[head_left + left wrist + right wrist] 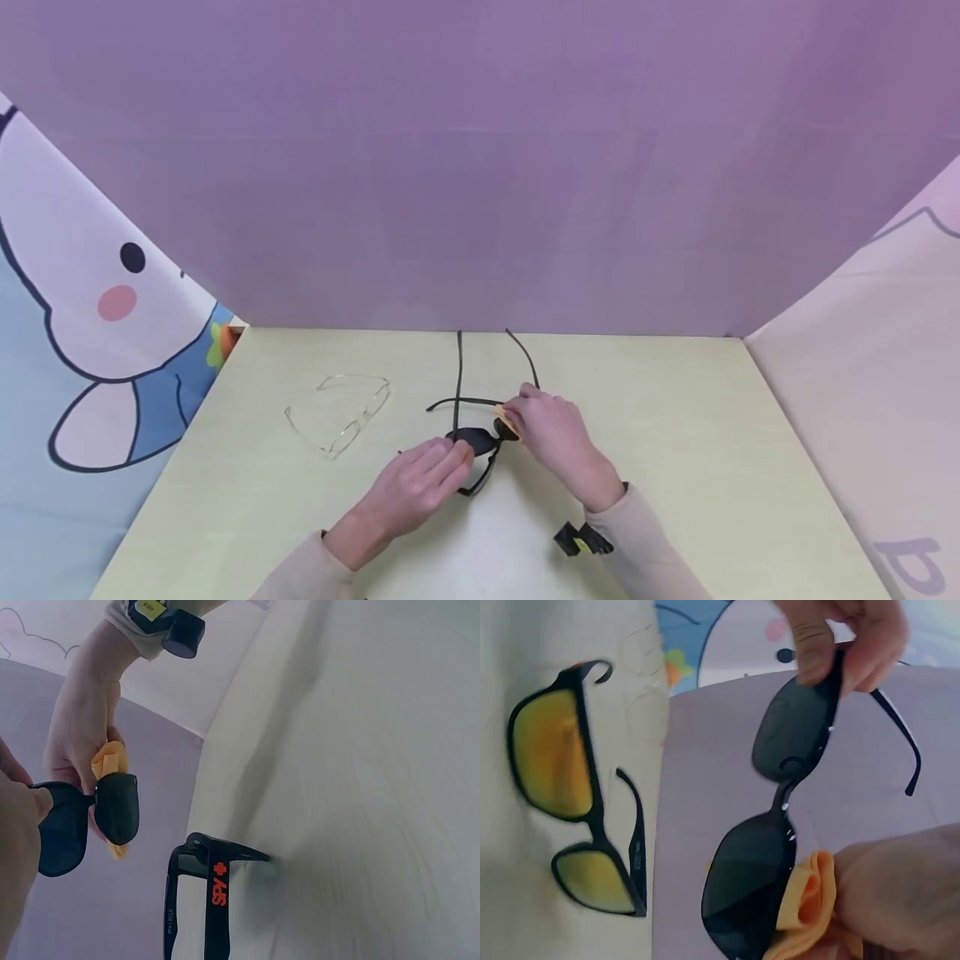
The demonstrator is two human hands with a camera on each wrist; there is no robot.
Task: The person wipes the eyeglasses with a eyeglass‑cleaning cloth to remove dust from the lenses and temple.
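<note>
A pair of black sunglasses [748, 877] with dark lenses is held up over the table, its arms pointing to the back. My left hand [420, 487] pinches it at the left end of the frame, thumb on the lens edge in the right wrist view. My right hand [555, 433] grips a folded orange cloth [821, 879] against the right lens. Below lies a second pair of sunglasses [551, 761], black-framed with yellow-orange lenses and red lettering on one arm [217, 900]. In the head view, the held pair and my left hand partly cover it.
Thin-rimmed clear glasses [347, 433] lie with arms unfolded on the pale table [712, 467], left of the hands. A purple panel [480, 208] stands along the back edge. Printed cloth walls rise on the left [82, 333] and right [862, 375].
</note>
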